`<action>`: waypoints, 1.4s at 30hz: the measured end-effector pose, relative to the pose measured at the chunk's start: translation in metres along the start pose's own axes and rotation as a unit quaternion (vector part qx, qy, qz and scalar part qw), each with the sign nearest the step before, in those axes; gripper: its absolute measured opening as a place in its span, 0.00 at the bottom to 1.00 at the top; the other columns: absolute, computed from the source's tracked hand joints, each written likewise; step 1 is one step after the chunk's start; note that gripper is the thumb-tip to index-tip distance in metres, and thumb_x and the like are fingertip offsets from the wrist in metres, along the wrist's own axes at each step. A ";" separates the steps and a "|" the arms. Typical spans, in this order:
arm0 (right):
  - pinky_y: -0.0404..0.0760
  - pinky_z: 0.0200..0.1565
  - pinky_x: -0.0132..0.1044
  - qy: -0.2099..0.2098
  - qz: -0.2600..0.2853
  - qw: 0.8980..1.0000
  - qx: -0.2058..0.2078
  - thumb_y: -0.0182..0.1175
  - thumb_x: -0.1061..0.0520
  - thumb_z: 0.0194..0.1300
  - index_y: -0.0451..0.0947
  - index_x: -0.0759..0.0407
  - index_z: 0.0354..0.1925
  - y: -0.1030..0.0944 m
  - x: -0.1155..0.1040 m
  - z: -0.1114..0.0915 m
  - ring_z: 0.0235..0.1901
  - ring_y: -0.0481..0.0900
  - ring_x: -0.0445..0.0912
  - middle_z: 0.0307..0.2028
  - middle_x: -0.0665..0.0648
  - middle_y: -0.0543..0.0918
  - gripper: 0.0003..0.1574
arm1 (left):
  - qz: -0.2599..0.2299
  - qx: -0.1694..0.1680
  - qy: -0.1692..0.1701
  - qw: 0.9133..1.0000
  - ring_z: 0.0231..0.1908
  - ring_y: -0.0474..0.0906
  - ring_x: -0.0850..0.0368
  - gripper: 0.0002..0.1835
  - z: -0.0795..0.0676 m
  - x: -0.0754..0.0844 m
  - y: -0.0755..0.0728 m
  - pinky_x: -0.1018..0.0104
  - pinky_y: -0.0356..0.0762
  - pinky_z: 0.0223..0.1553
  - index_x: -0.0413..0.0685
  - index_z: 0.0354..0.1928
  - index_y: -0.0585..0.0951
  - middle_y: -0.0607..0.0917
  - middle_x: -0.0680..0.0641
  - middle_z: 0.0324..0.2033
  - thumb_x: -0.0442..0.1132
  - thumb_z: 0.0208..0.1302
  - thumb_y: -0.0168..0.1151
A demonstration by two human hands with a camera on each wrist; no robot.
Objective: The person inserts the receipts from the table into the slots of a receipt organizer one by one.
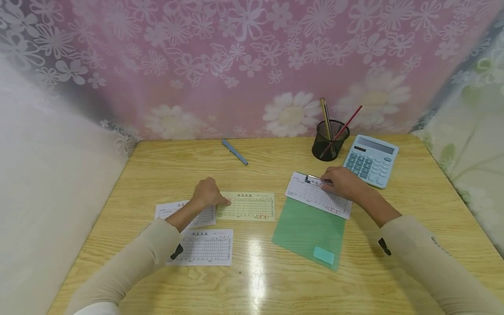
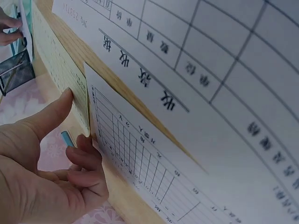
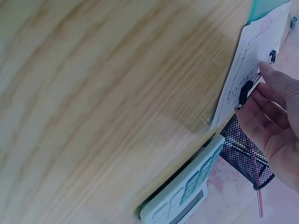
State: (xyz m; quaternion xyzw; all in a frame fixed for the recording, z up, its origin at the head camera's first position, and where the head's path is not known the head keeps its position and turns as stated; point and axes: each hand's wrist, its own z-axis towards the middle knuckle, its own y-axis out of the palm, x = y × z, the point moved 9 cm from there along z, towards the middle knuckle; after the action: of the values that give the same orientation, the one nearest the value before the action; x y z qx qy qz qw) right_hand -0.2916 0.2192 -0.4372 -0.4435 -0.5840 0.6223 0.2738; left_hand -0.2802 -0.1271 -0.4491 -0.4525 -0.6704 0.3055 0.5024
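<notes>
A yellow receipt slip [image 1: 248,208] lies on the table, and my left hand [image 1: 206,193] pinches its left end; in the left wrist view the thumb [image 2: 63,109] is on the slip with the other fingers curled at its edge. To the right is a green clipboard [image 1: 307,234] with a white receipt slip [image 1: 301,192] across its top. My right hand [image 1: 343,181] grips the clipboard's metal clip [image 3: 254,81], thumb on one side and fingers on the other. Two more white slips lie by my left arm, one upper [image 1: 204,218], one lower [image 1: 210,248].
A blue pen [image 1: 235,152] lies near the back of the wooden table [image 1: 177,166]. Behind my right hand stand a black mesh cup [image 1: 320,146] with pencils and a light blue calculator [image 1: 370,161]. A floral curtain [image 1: 220,65] hangs along the back.
</notes>
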 end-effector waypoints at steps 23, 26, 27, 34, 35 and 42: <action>0.83 0.44 0.48 0.006 -0.009 1.000 0.001 0.65 0.55 0.61 0.83 0.63 0.45 0.002 0.000 0.001 0.40 0.82 0.50 0.40 0.58 0.84 0.16 | -0.099 -0.061 0.067 0.991 0.14 0.53 0.62 0.25 0.001 -0.001 0.014 0.73 0.58 0.20 0.50 0.10 0.63 0.59 0.56 0.09 0.36 0.49 0.72; 0.82 0.44 0.49 0.003 -0.010 1.000 0.001 0.65 0.56 0.61 0.83 0.63 0.45 0.001 -0.001 0.001 0.40 0.82 0.51 0.39 0.58 0.84 0.16 | -0.121 -0.064 0.086 0.987 0.16 0.58 0.61 0.18 0.000 0.000 0.010 0.72 0.61 0.21 0.46 0.17 0.68 0.63 0.54 0.13 0.35 0.54 0.68; 0.82 0.44 0.49 0.003 -0.010 1.000 0.001 0.65 0.56 0.61 0.83 0.63 0.45 0.001 -0.001 0.000 0.40 0.82 0.51 0.39 0.58 0.84 0.16 | -0.127 -0.063 0.089 0.986 0.17 0.59 0.61 0.16 0.000 0.000 0.009 0.72 0.60 0.20 0.45 0.19 0.69 0.64 0.53 0.15 0.36 0.56 0.67; 0.82 0.44 0.49 -0.002 -0.010 1.000 0.003 0.65 0.56 0.61 0.83 0.63 0.44 0.000 -0.002 0.000 0.39 0.82 0.51 0.39 0.58 0.84 0.15 | -0.151 -0.044 0.101 0.982 0.17 0.64 0.61 0.13 0.001 -0.001 0.006 0.74 0.62 0.18 0.43 0.25 0.68 0.66 0.52 0.19 0.38 0.63 0.60; 0.82 0.44 0.49 -0.001 -0.010 1.000 0.003 0.65 0.56 0.61 0.83 0.63 0.44 0.000 -0.002 -0.001 0.39 0.82 0.51 0.39 0.58 0.84 0.15 | -0.158 -0.043 0.102 0.981 0.16 0.65 0.60 0.12 0.001 -0.001 0.006 0.74 0.66 0.18 0.42 0.26 0.68 0.67 0.52 0.19 0.38 0.64 0.58; 0.82 0.45 0.49 0.002 -0.011 1.000 -0.001 0.64 0.56 0.61 0.82 0.64 0.45 0.000 -0.002 -0.001 0.40 0.82 0.51 0.39 0.58 0.84 0.16 | -0.255 -0.077 0.072 0.961 0.15 0.80 0.56 0.12 0.003 -0.005 0.016 0.65 0.82 0.19 0.39 0.51 0.70 0.79 0.44 0.25 0.39 0.72 0.49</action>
State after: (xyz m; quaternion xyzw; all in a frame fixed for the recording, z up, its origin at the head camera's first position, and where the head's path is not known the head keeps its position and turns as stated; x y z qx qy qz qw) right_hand -0.2897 0.2176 -0.4365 -0.4386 -0.5891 0.6177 0.2812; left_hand -0.2773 -0.1246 -0.4660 -0.3250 -0.7474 0.0815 0.5737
